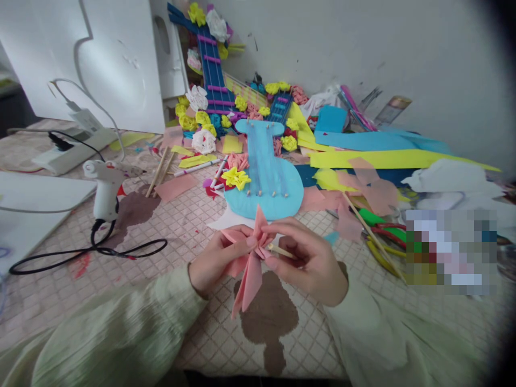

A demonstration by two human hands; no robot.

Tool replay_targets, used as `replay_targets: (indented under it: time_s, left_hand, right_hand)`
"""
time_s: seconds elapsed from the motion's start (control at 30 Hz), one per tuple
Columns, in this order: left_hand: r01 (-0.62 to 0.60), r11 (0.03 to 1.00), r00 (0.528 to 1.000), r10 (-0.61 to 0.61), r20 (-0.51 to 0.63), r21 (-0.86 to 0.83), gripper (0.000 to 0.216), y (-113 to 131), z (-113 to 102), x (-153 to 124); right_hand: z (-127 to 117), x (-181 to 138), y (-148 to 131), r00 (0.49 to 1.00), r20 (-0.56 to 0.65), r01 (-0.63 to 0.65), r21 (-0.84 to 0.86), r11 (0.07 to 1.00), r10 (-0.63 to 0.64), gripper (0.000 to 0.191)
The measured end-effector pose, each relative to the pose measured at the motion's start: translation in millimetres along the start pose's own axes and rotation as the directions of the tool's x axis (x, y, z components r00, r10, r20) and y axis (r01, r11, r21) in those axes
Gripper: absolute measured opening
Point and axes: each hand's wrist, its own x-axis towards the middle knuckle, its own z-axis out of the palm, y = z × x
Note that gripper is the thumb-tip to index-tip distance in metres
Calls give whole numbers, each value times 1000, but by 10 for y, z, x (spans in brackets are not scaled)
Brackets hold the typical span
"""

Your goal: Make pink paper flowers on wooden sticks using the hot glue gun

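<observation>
Pink folded paper (pixel 253 277), between both hands (pixel 312 258)

The scene is lit softly and rather dimly, with pale glare thrown across the white board (pixel 108 70). The pink paper (pixel 252 277) is rendered fairly clearly, while the left sleeve (pixel 113 317) is softened by blur. The right-hand corners are swallowed by dark curved shading, and a pixelated patch (pixel 451 252) is broken into coarse blocks.
</observation>
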Motion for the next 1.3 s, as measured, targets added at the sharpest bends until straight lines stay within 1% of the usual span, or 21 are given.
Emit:
replay_targets:
  time_s: [0.1, 0.2, 0.3, 0.37, 0.47, 0.53, 0.67, 0.87, 0.97, 1.03, 1.1, 1.17, 1.23, 1.3]
  left_hand:
    - [0, 1000, 1000, 0, 12, 5, 18, -1, -6, 1]
    - [9, 1000, 1000, -8, 30, -12, 18, -3, -6, -1]
    - [-2, 1000, 1000, 2, 11, -22, 19, -6, -10, -5]
    - [-7, 1000, 1000, 7, 4, -4, 23, -8, -20, -9]
    - [-9, 999, 1000, 8, 26, 51, 25, -10, -42, -12]
    - [-12, 997, 1000, 9, 29, 80, 23, -11, -51, -10]
    - [-16, 996, 1000, 17, -6, 90, 22, -9, -44, -10]
    - [75, 991, 997, -71, -36, 109, 32, 14, -24, -29]
    - [88, 989, 996, -83, -45, 115, 35, 18, -33, -30]
    - [93, 988, 996, -91, -23, 119, 36, 14, -42, -28]
    - [83, 989, 996, -84, 3, 122, 35, 11, -47, -29]
    - [61, 990, 998, -63, 16, 124, 33, 14, -45, -35]
    - [39, 991, 999, -42, 18, 128, 31, 24, -40, -45]
    - [36, 988, 999, -42, 35, 148, 33, 36, -38, -57]
  right_hand:
    - [-15, 3, 22, 999, -19, 44, -16, 999, -44, 25]
    - [-25, 4, 28, 997, -53, 61, 0, 998, -61, 19]
    - [-26, 9, 18, 995, -81, 64, -9, 998, -65, 14]
    - [-24, 17, 13, 991, -115, 66, -30, 997, -69, 12]
    - [-23, 29, 18, 986, -154, 64, -52, 997, -71, 11]
    - [-25, 33, 25, 985, -156, 63, -59, 996, -71, 11]
    - [-32, 35, 34, 984, -156, 74, -95, 993, -88, 10]
    - [-37, 43, 31, 981, -170, 76, -120, 990, -96, 7]
    - [-32, 40, 25, 981, -165, 79, -125, 989, -99, 6]
    - [-28, 32, 21, 984, -150, 78, -123, 989, -96, 6]
    - [-29, 18, 19, 987, -132, 80, -105, 991, -94, 7]
    - [-42, 3, 21, 988, -132, 80, -50, 996, -86, 9]
    - [-64, -8, 25, 982, -175, 71, 23, 997, -66, 13]
    - [-88, -6, 29, 970, -242, 25, 75, 997, -6, 16]
